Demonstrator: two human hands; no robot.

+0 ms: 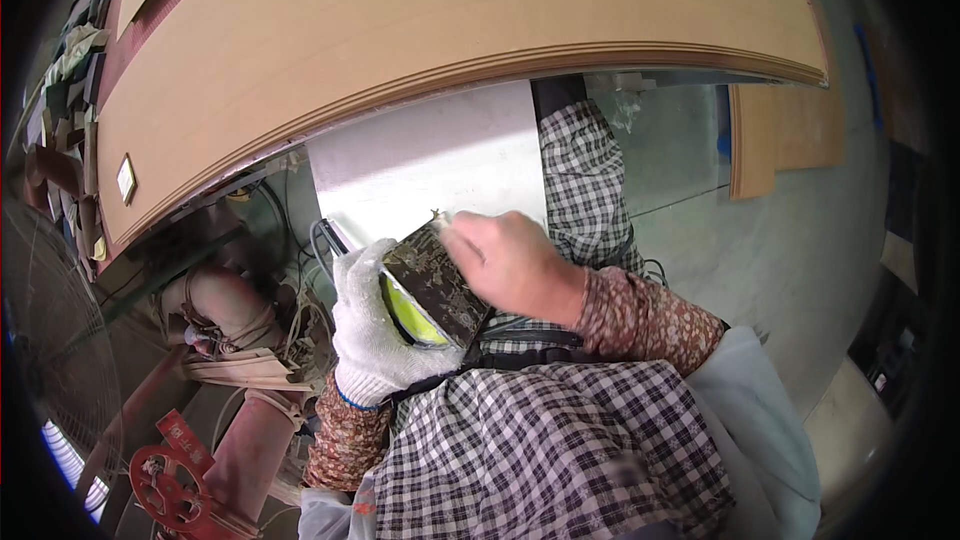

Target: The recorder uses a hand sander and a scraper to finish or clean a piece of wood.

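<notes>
My left hand (375, 325), in a white knitted glove, is wrapped around a hand-held sander (435, 275) with a yellow-green body. The sander is turned so that its flat, rectangular face points up; this face is dark brown, worn and flecked with pale residue. My right hand (515, 265) is bare and slightly blurred, its fingers curled in at the upper edge of that face. What the right fingertips pinch is hidden. A small brownish scrap (437, 214) sticks out beside them. Both forearms wear flowered sleeves.
Long tan boards (480, 10) lie stacked across the far side. Under their edge is a white panel (430, 155). At left are red pipework with a handwheel (170, 488), cables, a fan guard (60, 340) and piled blocks (70, 130). More tan boards (790, 130) stand at right.
</notes>
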